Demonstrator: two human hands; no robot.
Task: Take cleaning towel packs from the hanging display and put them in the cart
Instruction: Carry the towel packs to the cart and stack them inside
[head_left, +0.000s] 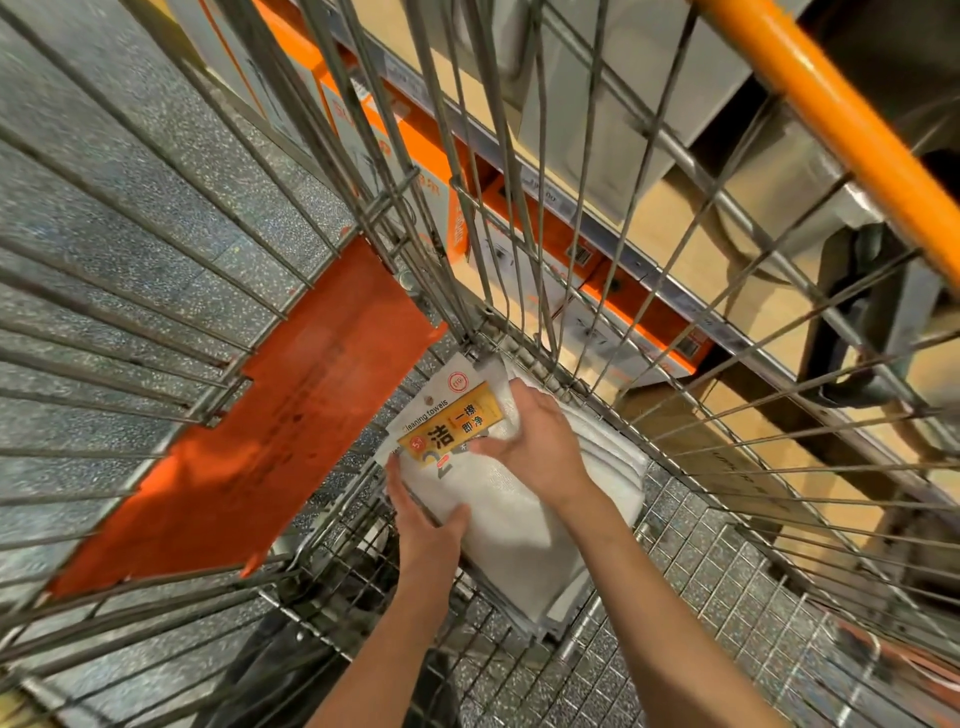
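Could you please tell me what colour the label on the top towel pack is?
Yellow with black characters, on the label of the white towel pack; head view.

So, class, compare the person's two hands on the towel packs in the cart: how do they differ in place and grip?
The left hand grips the near left edge of the towel packs, thumb on top, while the right hand lies over their upper part beside the yellow label. The left hand sits closer to the camera than the right hand. Both touch the packs low inside the wire cart.

White cleaning towel packs (511, 525) with yellow labels lie stacked, tilted, on the wire cart (691, 566) floor at its far corner
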